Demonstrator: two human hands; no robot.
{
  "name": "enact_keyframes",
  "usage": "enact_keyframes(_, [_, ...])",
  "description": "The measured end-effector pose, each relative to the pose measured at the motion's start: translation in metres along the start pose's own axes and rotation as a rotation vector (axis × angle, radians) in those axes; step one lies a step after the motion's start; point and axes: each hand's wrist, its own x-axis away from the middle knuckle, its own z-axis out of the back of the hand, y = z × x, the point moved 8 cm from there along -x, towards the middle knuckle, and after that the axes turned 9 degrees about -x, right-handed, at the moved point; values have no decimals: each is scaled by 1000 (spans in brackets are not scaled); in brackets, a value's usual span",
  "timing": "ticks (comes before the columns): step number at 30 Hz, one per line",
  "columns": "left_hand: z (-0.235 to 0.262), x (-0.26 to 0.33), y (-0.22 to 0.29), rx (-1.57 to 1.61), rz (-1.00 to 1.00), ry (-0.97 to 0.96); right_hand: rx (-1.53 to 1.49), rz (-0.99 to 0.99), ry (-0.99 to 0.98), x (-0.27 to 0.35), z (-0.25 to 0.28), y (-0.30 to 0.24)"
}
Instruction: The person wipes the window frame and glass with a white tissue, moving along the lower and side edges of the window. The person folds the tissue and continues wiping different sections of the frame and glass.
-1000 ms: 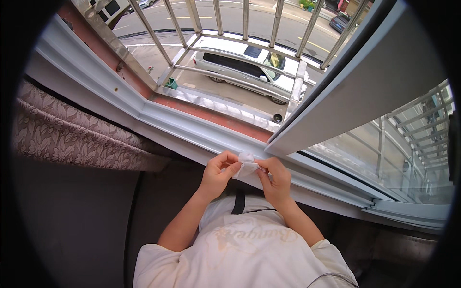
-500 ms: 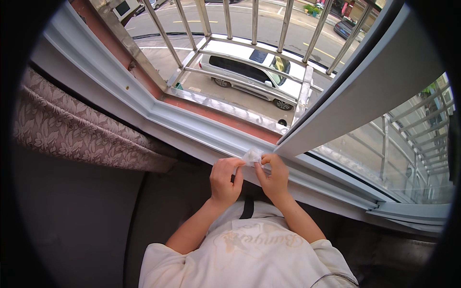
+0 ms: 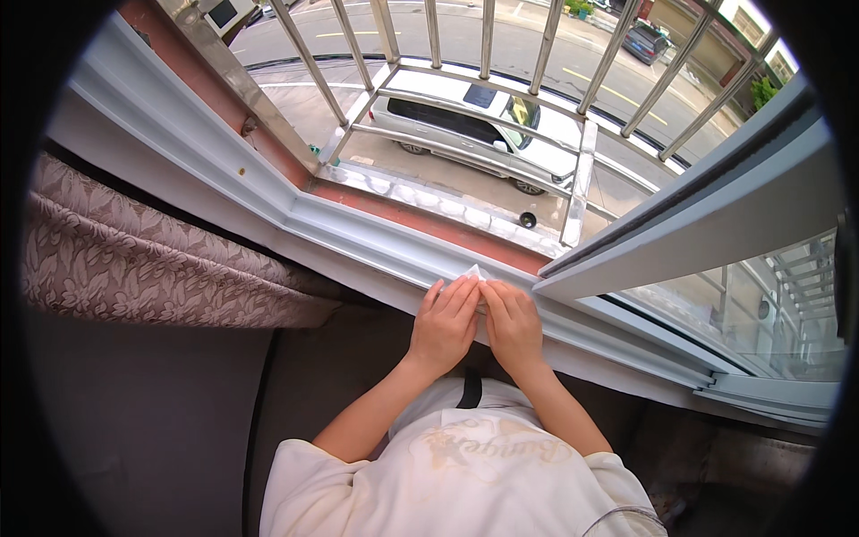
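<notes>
White and thin, a small wipe [image 3: 473,271] peeks out from under the fingertips of both hands, only one corner of it showing beyond them. It looks soft and very light, likely a folded tissue or damp cloth: it should crumple readily, hold no shape of its own, and slide easily on smooth metal, so flat pressure from several fingers would steady it better than a pinch at an edge. What lies under the fingers is hidden, so how far it is folded cannot be told.

Both hands lie flat, fingers straight and close together, pressing down rather than pinching. The left hand [image 3: 445,324] and right hand [image 3: 513,326] sit side by side, their index fingers nearly touching, with the wipe directly beneath and just ahead of the fingertips.

The wipe rests on the white sill track [image 3: 358,240] of an open window, near the spot where the sliding sash [image 3: 707,224] meets the track on the right. Beyond the track runs a red-brown ledge [image 3: 420,224], then a cage of steel bars [image 3: 488,54]. Far below, through the bars, stands a silver car [image 3: 474,134] on the street. A patterned curtain [image 3: 134,268] hangs to the left, and the person's pale shirt [image 3: 447,474] fills the lower edge.
</notes>
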Motion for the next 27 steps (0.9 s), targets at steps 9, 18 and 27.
enact_keyframes(9, [-4, 17, -21, -24, 52, -1, 26, -32, -107, -4, -19, -18])
enact_keyframes(18, [35, 18, -119, -148, 247, 133, 54, 137, -262, -64, -107, -61])
enact_keyframes(27, [17, 13, -71, -110, 172, 158, 145, 69, -322, -38, -69, -39])
